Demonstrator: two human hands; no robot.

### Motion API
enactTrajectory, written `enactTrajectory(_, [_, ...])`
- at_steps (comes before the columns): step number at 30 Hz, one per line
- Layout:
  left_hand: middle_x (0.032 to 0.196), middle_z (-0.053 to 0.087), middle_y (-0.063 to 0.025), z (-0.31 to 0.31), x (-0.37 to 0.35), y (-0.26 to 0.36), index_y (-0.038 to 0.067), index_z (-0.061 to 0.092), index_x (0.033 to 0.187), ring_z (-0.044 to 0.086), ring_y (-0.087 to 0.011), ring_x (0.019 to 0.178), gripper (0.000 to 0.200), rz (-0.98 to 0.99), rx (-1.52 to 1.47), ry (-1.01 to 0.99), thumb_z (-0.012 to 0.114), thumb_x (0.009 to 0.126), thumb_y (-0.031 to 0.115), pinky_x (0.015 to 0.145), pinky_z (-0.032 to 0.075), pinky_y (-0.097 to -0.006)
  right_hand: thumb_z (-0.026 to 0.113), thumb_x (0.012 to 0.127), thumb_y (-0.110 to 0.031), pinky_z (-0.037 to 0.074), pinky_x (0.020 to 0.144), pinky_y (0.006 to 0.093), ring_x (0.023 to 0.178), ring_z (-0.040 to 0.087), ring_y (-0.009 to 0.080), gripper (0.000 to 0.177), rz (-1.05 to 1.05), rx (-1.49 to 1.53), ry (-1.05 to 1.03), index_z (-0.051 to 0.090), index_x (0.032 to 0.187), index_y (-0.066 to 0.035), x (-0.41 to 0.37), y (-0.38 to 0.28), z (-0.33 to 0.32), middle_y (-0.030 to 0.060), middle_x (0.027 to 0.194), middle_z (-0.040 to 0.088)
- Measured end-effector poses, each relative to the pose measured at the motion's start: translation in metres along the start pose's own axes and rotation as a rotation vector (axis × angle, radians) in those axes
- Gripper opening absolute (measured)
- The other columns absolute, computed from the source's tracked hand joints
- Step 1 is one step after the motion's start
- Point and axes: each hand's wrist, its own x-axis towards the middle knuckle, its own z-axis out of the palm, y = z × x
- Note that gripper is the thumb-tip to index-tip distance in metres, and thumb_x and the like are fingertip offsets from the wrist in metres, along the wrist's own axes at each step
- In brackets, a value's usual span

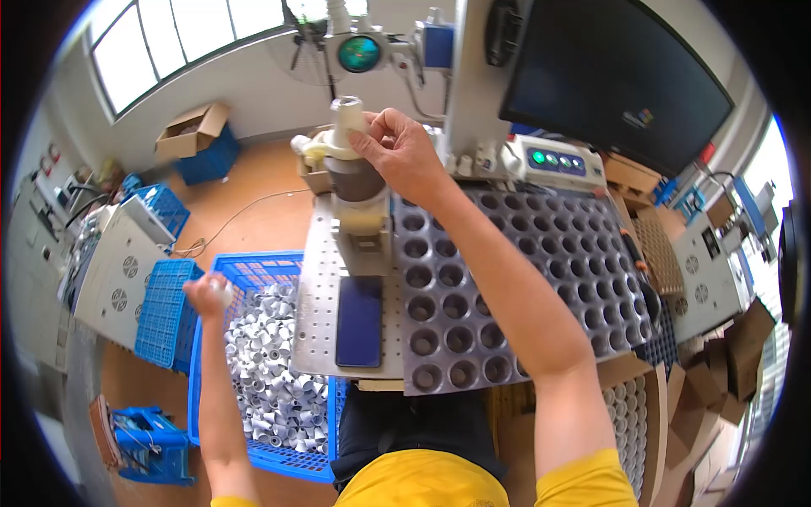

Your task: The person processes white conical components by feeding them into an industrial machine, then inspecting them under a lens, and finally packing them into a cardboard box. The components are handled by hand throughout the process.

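Observation:
My right hand point(401, 156) is closed, thumb and fingers pinching a white flared plastic piece point(347, 122) that stands upright on a round grey fixture point(356, 182). The laser-like lens point(360, 53) hangs above and behind that piece. Over the left rim of a blue plastic basket point(253, 264), my left hand point(207, 294) is closed around a small white plastic piece point(225, 293), mostly hidden by the fingers. Many similar white flared plastic pieces point(274, 372) lie heaped in the basket. A dark blue phone-like slab point(359, 321) lies flat on the perforated metal plate point(317, 338) before the fixture.
A grey tray with rows of round holes point(439, 317) lies under my right forearm. Behind it are a control box with lit green buttons point(553, 160) and a monitor point(621, 76). A carton of white round parts point(625, 414) stands at lower right; a blue stool point(152, 444) at lower left.

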Motion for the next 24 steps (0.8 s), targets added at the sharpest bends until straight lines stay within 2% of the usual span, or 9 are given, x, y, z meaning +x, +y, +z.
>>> enactTrajectory(3, [0.068,0.065,-0.0034,0.003,-0.058,-0.069,0.011,0.066,0.059,0.042,-0.0229,0.081,0.029,-0.148,0.219,-0.12,0.046,0.078,0.023,0.082,0.029,-0.0367,0.07,0.079,-0.032,0.048,0.077,0.0346,0.089,0.063,0.0258,0.035,0.122,-0.405,-0.233,0.06,0.085,0.001,-0.034,-0.018,-0.064,0.0181,0.092,0.066])
enactTrajectory(4, [0.064,0.062,-0.0086,-0.003,-0.074,-0.081,0.009,0.065,0.059,0.044,-0.0228,0.08,0.03,-0.117,0.091,-0.136,0.046,0.079,0.022,0.081,0.031,-0.0381,0.07,0.078,-0.033,0.048,0.079,0.0369,0.091,0.063,0.0305,0.037,0.15,-0.548,-0.291,0.06,0.09,0.001,-0.052,-0.02,-0.086,0.0187,0.094,0.066])
enactTrajectory(5, [0.066,0.06,-0.0147,0.02,-0.095,-0.137,0.005,0.059,0.054,0.047,-0.0223,0.079,0.035,-0.254,0.05,-0.032,0.046,0.082,0.02,0.083,0.035,-0.0387,0.069,0.078,-0.035,0.048,0.082,0.0381,0.095,0.063,0.0321,0.04,0.217,-0.652,-0.344,0.061,0.094,0.001,-0.068,-0.012,-0.106,0.0201,0.096,0.065])
enactTrajectory(8, [0.077,0.059,-0.0175,0.026,-0.114,-0.16,0.002,0.052,0.051,0.054,-0.0236,0.089,0.038,-0.671,-0.639,-0.017,0.045,0.084,0.019,0.08,0.041,-0.0514,0.069,0.076,-0.043,0.041,0.099,0.038,0.115,0.054,0.0323,0.061,0.335,-0.892,-0.436,0.059,0.118,0.0,-0.11,0.012,-0.135,0.0209,0.121,0.058])
enactTrajectory(11, [0.1,0.056,-0.0244,-0.023,-0.078,-0.016,-0.014,0.048,0.11,0.053,-0.0399,0.098,0.06,-1.462,-1.473,0.23,0.032,0.092,0.041,0.088,0.041,-0.0613,0.072,0.074,-0.044,0.039,0.102,0.0404,0.119,0.052,0.0344,0.067,0.479,-0.845,-0.418,0.057,0.124,-0.002,-0.117,0.015,-0.127,0.0206,0.127,0.056])
enactTrajectory(12, [0.108,0.052,-0.0264,-0.027,-0.077,-0.002,-0.015,0.041,0.118,0.052,-0.0415,0.098,0.073,-1.514,-1.613,0.188,0.02,0.093,0.051,0.09,0.04,-0.0622,0.073,0.075,-0.04,0.042,0.1,0.0398,0.116,0.055,0.0333,0.064,0.467,-0.873,-0.415,0.057,0.124,-0.002,-0.117,0.022,-0.125,0.0206,0.124,0.058])
enactTrajectory(16, [0.106,0.053,-0.0228,-0.037,-0.092,0.015,0.0,0.043,0.121,0.055,-0.0355,0.083,0.052,-1.437,-1.749,0.184,0.023,0.096,0.041,0.074,0.049,-0.0518,0.071,0.077,-0.026,0.048,0.082,0.0337,0.09,0.061,0.0235,0.044,0.427,-0.882,-0.43,0.061,0.11,0.001,-0.114,0.039,-0.122,0.0146,0.098,0.065])
enactTrajectory(19, [0.104,0.053,-0.0168,-0.06,-0.095,0.039,0.006,0.047,0.116,0.055,-0.031,0.08,0.042,-1.421,-1.657,0.246,0.024,0.097,0.036,0.064,0.051,-0.0451,0.069,0.078,-0.022,0.045,0.059,0.0259,0.07,0.055,0.0114,0.033,0.622,-0.839,-0.469,0.062,0.103,-0.001,-0.105,0.034,-0.122,0.0047,0.076,0.06])
enactTrajectory(24, [0.091,0.056,-0.0136,-0.079,-0.098,0.049,0.006,0.05,0.111,0.054,-0.0256,0.068,0.042,-1.519,-1.662,0.231,0.021,0.097,0.034,0.061,0.051,-0.043,0.061,0.086,-0.028,0.046,0.059,0.0224,0.08,0.058,0.012,0.035,0.692,-0.571,-0.263,0.059,0.111,-0.003,-0.095,0.031,-0.149,0.0049,0.089,0.061])
